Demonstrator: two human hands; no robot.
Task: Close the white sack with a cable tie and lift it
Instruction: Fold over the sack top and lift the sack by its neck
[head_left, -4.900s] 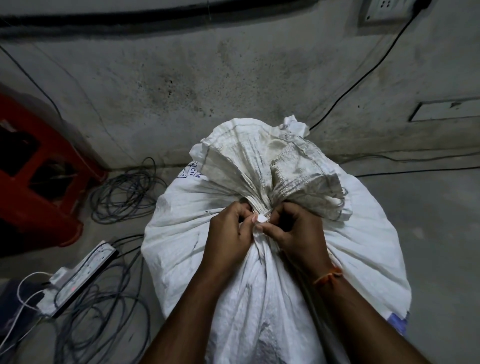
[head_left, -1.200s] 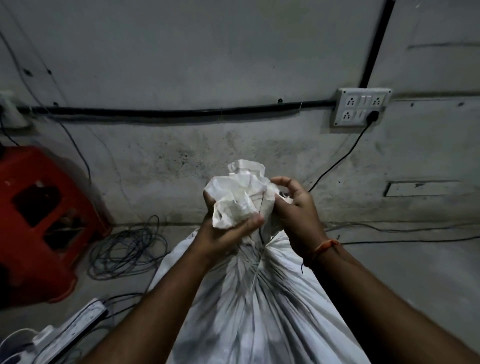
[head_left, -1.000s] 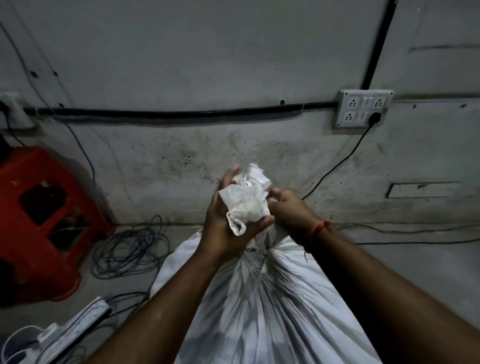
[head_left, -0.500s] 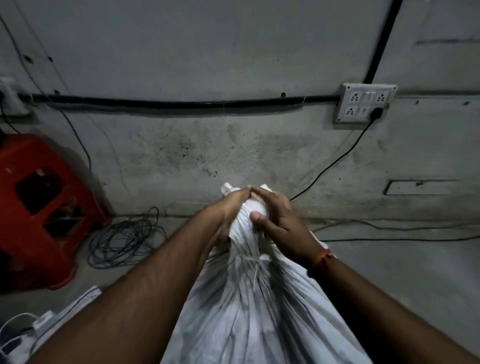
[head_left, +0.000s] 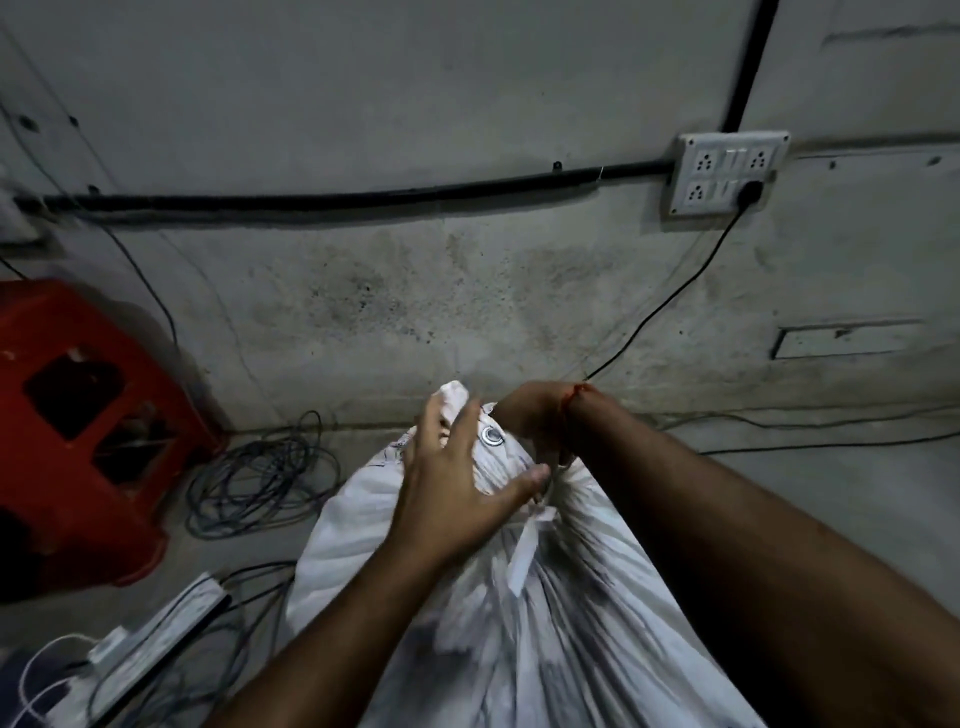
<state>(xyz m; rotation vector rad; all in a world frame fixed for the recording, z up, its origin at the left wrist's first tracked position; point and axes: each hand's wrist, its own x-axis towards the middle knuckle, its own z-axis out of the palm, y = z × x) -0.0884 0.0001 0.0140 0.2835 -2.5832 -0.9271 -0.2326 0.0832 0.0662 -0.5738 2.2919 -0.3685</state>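
The white sack (head_left: 545, 649) stands on the floor right in front of me, its mouth gathered into a neck. A white cable tie (head_left: 524, 551) circles that neck, and its loose tail hangs down the front. My right hand (head_left: 535, 426) reaches over from the right with the wrist bent and is closed on the bunched neck just above the tie. My left hand (head_left: 457, 478) lies over the sack's folded top with its fingers spread and its thumb pointing toward the tie; it grips nothing.
A red plastic stool (head_left: 78, 431) stands at the left by the wall. A coil of dark cable (head_left: 260, 478) and a white power strip (head_left: 156, 639) lie on the floor left of the sack. A wall socket (head_left: 727, 174) has a black cord running down.
Half a second ago both hands clasped the sack's neck. My left hand has since let go and spread open, my right wrist has turned over, and the sack's top sits lower.
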